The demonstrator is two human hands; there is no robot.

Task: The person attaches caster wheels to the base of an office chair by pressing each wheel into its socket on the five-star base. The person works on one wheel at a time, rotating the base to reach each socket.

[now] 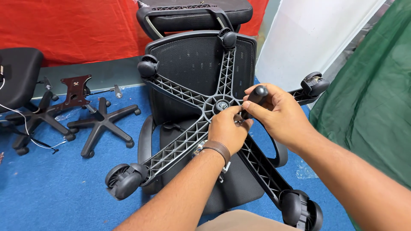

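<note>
A blue carpet (51,188) covers the floor. Red cloth (77,25) hangs along the back wall above a grey skirting (98,75). A white panel (308,38) leans at right, beside green cloth (372,98). A spare star base (105,124) and a black seat (19,72) lie at left in even light.

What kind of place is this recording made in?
Likely a chair assembly or repair workshop: a wheeled chair base under both hands, a spare star base on the blue floor, and a loose seat plate.
</note>
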